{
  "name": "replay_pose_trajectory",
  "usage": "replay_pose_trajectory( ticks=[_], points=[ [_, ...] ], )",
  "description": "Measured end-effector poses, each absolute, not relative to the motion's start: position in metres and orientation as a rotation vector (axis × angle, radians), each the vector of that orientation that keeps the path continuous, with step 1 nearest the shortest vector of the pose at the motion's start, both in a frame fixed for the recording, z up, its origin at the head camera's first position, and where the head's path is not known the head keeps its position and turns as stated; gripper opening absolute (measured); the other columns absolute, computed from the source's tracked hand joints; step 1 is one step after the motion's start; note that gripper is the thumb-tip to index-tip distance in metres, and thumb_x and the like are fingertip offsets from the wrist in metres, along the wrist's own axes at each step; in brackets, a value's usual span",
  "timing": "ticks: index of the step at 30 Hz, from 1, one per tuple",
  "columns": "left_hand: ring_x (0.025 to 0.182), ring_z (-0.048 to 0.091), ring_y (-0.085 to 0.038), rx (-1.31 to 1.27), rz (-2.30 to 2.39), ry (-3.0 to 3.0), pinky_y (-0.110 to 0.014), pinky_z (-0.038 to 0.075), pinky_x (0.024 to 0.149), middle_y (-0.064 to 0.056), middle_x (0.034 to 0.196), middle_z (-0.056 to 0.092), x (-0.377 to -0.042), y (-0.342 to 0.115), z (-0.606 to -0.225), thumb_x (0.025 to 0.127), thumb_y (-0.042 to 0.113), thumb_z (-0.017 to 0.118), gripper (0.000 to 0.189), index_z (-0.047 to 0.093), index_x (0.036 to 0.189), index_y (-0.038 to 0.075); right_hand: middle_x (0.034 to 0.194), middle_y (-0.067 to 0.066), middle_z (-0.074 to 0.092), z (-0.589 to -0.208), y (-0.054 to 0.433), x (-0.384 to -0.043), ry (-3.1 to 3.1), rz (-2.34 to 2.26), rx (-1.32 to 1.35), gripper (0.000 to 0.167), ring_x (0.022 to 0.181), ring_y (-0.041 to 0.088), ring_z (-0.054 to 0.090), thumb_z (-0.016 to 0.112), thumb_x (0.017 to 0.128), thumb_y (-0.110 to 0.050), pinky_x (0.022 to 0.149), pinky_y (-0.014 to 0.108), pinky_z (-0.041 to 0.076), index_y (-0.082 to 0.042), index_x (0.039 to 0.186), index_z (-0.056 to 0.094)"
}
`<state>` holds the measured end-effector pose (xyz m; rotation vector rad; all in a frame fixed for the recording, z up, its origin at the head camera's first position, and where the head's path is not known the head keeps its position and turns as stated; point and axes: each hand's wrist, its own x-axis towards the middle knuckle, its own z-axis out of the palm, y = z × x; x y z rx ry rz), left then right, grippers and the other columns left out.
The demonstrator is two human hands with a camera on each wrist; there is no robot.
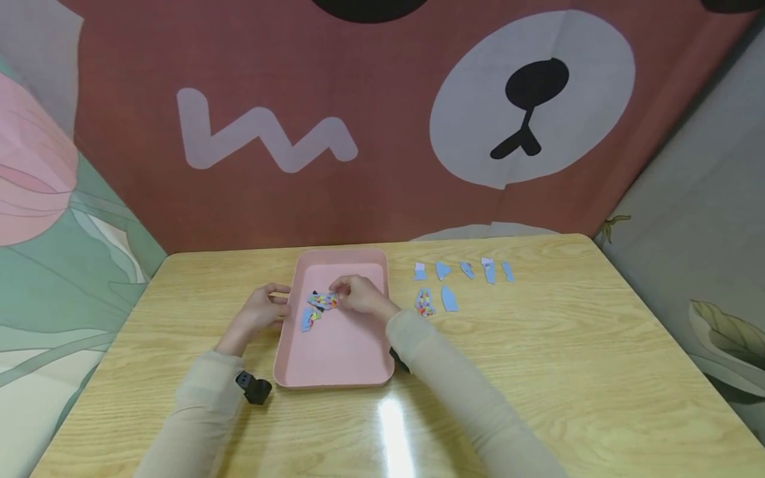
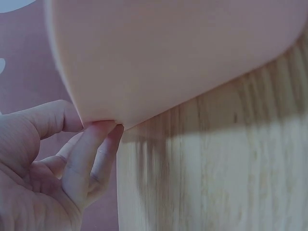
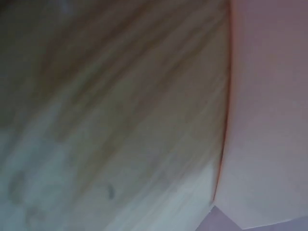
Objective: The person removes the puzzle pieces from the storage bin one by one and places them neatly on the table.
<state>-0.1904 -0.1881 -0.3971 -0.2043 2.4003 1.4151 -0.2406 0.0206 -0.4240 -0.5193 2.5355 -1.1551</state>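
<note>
A pink tray lies on the table. My left hand holds it at its left edge. In the left wrist view, the thumb of the left hand is on one side of the tray wall and the fingertips are on the other. Over the tray, my right hand pinches the right end of a blue puzzle piece with a colourful pattern. Just below it lies another blue and multicoloured puzzle piece. The right wrist view shows the tray's outer wall but no hand.
Right of the tray, several flat blue pieces lie in two rows, among them a plain blue piece and a colourful patterned piece. The wooden table ends at a printed cloth backdrop.
</note>
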Motion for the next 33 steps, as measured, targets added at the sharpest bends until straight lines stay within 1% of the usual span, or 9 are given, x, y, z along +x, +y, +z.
replay_pose_trajectory(
  ticks=[3,7,11,16,19,21,26,29,33],
  points=[
    [0.091,0.063,-0.019,-0.200,1.423,2.392,-0.030,0.059,0.073,-0.030,0.126,0.050,-0.1902,-0.1882,-0.3969,0.088,0.001,0.053,0.053,0.037,0.138,-0.006,0.115,0.010,0.067,-0.4279,0.0190,-0.2410,2.548,-1.143,-0.556,0.033,0.103,0.021,0.058,0.071,0.081,-0.005,0.091,0.027,0.047,-0.005,0.114,0.067],
    [0.090,0.064,-0.019,-0.189,1.436,2.377,-0.030,0.058,0.072,-0.031,0.127,0.050,-0.1894,-0.1879,-0.3954,0.088,0.001,0.052,0.054,0.036,0.139,-0.006,0.111,0.011,0.067,-0.4287,0.0176,-0.2404,2.556,-1.131,-0.586,0.032,0.103,0.021,0.058,0.072,0.081,-0.005,0.092,0.028,0.047,-0.003,0.112,0.067],
    [0.090,0.065,-0.020,-0.176,1.437,2.370,-0.030,0.058,0.071,-0.031,0.127,0.050,-0.1890,-0.1884,-0.3940,0.090,0.001,0.051,0.054,0.034,0.140,-0.006,0.104,0.010,0.066,-0.4275,0.0171,-0.2395,2.563,-1.110,-0.585,0.032,0.094,0.017,0.056,0.074,0.081,-0.006,0.086,0.024,0.046,-0.002,0.111,0.067],
    [0.090,0.065,-0.020,-0.175,1.437,2.364,-0.031,0.058,0.072,-0.032,0.129,0.049,-0.1895,-0.1892,-0.3938,0.090,0.002,0.051,0.054,0.034,0.141,-0.006,0.091,0.005,0.060,-0.4259,0.0184,-0.2386,2.562,-1.115,-0.574,0.033,0.082,0.011,0.049,0.077,0.079,-0.009,0.076,0.020,0.043,-0.001,0.110,0.068],
    [0.090,0.065,-0.018,-0.184,1.438,2.356,-0.032,0.058,0.074,-0.032,0.130,0.049,-0.1897,-0.1898,-0.3947,0.090,0.002,0.052,0.054,0.034,0.141,-0.005,0.090,0.004,0.060,-0.4259,0.0200,-0.2391,2.547,-1.144,-0.545,0.032,0.081,0.010,0.047,0.077,0.078,-0.007,0.075,0.019,0.042,-0.001,0.108,0.069],
    [0.089,0.065,-0.017,-0.185,1.440,2.352,-0.033,0.058,0.075,-0.032,0.130,0.048,-0.1898,-0.1902,-0.3953,0.090,0.002,0.052,0.054,0.034,0.141,-0.005,0.091,0.005,0.063,-0.4261,0.0209,-0.2395,2.536,-1.165,-0.523,0.030,0.081,0.010,0.049,0.075,0.077,-0.004,0.075,0.018,0.042,-0.001,0.106,0.069],
    [0.091,0.065,-0.019,-0.182,1.442,2.351,-0.032,0.058,0.075,-0.032,0.131,0.048,-0.1909,-0.1902,-0.3963,0.089,0.002,0.051,0.054,0.034,0.141,-0.005,0.095,0.009,0.067,-0.4264,0.0222,-0.2407,2.522,-1.184,-0.500,0.024,0.083,0.010,0.052,0.070,0.077,0.001,0.073,0.017,0.043,-0.002,0.101,0.069],
    [0.093,0.065,-0.020,-0.184,1.439,2.357,-0.031,0.058,0.075,-0.032,0.131,0.049,-0.1912,-0.1897,-0.3968,0.089,0.002,0.051,0.055,0.035,0.141,-0.004,0.093,0.009,0.067,-0.4256,0.0229,-0.2409,2.533,-1.176,-0.491,0.022,0.082,0.011,0.053,0.067,0.079,0.001,0.071,0.016,0.043,-0.002,0.100,0.070],
    [0.093,0.065,-0.020,-0.193,1.433,2.365,-0.030,0.058,0.074,-0.031,0.131,0.049,-0.1910,-0.1892,-0.3969,0.089,0.001,0.050,0.055,0.035,0.141,-0.004,0.086,0.004,0.064,-0.4227,0.0243,-0.2403,2.497,-1.201,-0.473,0.022,0.077,0.008,0.052,0.066,0.079,0.001,0.067,0.013,0.042,-0.001,0.100,0.069]
  ],
)
